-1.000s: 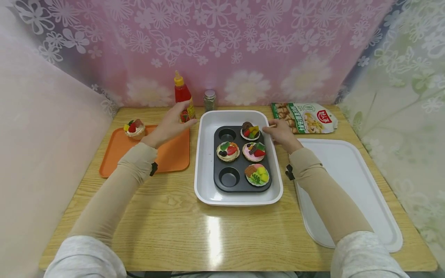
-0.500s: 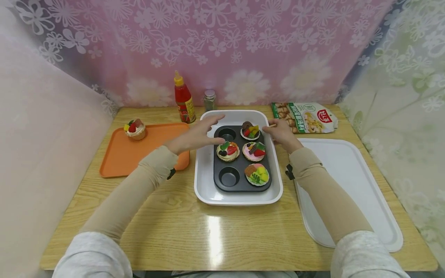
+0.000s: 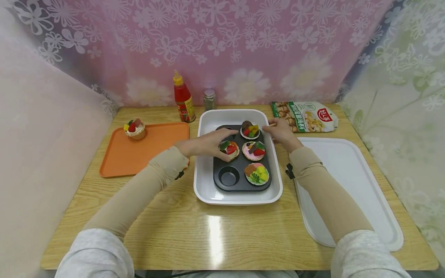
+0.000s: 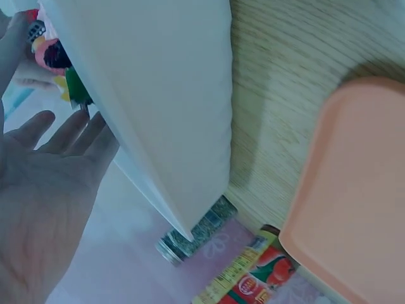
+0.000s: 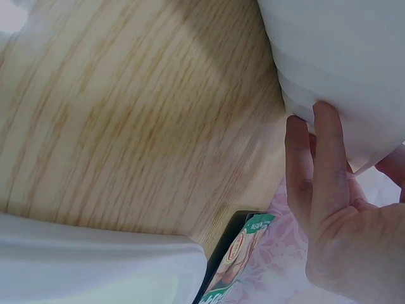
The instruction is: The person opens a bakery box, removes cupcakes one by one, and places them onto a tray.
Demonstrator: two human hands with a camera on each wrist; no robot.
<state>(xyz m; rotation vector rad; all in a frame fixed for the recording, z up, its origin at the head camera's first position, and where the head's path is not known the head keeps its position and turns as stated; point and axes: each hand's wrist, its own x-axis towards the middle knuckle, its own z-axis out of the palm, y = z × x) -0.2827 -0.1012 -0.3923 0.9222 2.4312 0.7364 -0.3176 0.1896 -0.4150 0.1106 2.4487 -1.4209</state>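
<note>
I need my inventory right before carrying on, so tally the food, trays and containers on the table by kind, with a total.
Cupcakes: 5
Trays: 3 (orange tray, flat white tray, deep white tray)
Muffin tin: 1
Red bottle: 1
Small jar: 1
Food packet: 1
Total: 12

Right hand [image 5: 345, 221]: fingertips touching the outer wall of the white tub [image 5: 345, 57], thumb partly visible
Table [image 5: 145, 120]: wood-grained, between tub and tray [image 5: 95, 266]
Tray: white, right side
Packet [image 5: 237, 256]: green-topped, far side
Cloth [image 5: 269, 275]: pink-and-white patterned, beyond the packet
</note>
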